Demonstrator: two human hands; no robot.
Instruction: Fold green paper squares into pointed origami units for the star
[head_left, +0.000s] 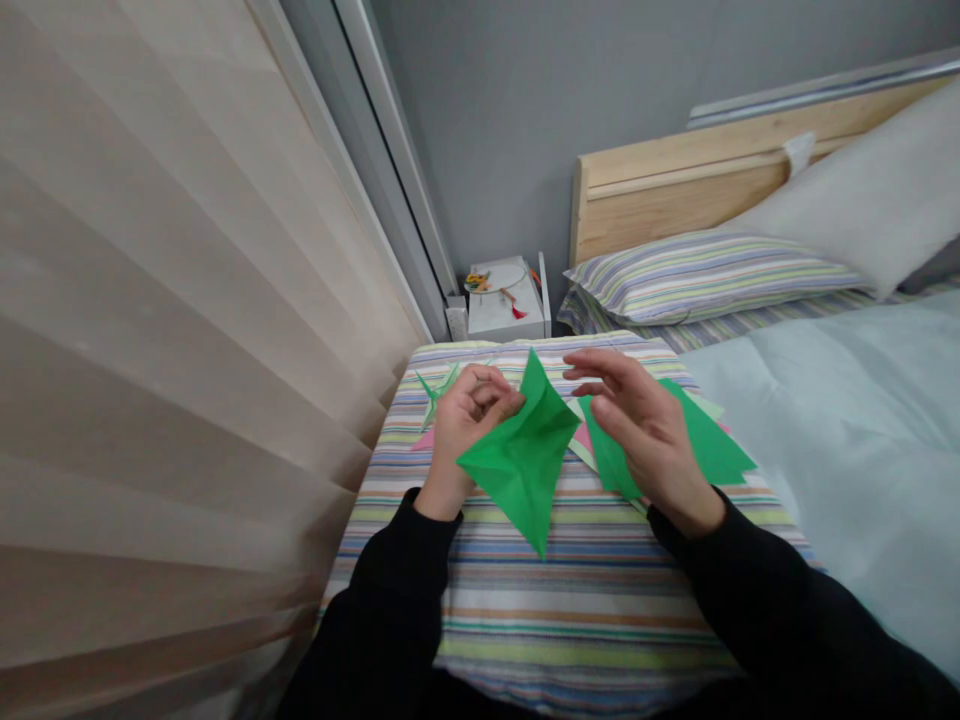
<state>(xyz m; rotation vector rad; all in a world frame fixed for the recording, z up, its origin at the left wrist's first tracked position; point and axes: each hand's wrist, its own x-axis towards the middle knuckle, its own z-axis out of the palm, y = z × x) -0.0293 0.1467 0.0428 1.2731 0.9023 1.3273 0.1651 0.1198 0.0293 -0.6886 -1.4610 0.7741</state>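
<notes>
A creased sheet of green origami paper (525,455) hangs above the striped table cover, one corner pointing up and one down. My left hand (469,425) pinches its upper left edge between thumb and fingers. To its right, my right hand (641,430) is held with fingers apart, not touching the sheet. Below and behind that hand lie flat green paper sheets (712,445), with pink and pale green paper showing beneath. A folded pale green paper piece (435,395) with thin points rests behind my left hand, near a bit of pink paper.
The striped cloth (585,600) covers the table before me. A curtain (187,350) hangs close on the left. Behind the table stands a small white cabinet (495,320) bearing a red-tasselled item. A bed with a striped pillow (712,275) and pale blue bedding (832,410) is on the right.
</notes>
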